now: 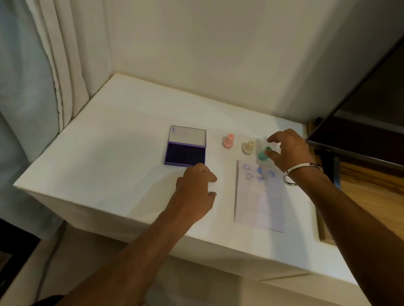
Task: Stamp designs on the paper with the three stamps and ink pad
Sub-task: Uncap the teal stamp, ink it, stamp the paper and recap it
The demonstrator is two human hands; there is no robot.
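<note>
A purple ink pad [185, 154] lies open on the white table [104, 163], its lid tipped back. My left hand [196, 187] rests on the table at the pad's front right corner, fingers curled, holding nothing. To the right stand a pink stamp [228, 141] and a cream stamp [248, 147]. My right hand [287, 150] has its thumb and fingers around the green stamp [263, 155], which is blurred and sits just beyond the top edge of the paper [261, 204]. The paper carries several blue stamped marks near its top.
A white wall rises behind the table and a curtain [40, 48] hangs at the left. A dark screen [394, 104] stands at the right over a wooden surface [384, 195]. A metal bangle [298, 172] is on my right wrist.
</note>
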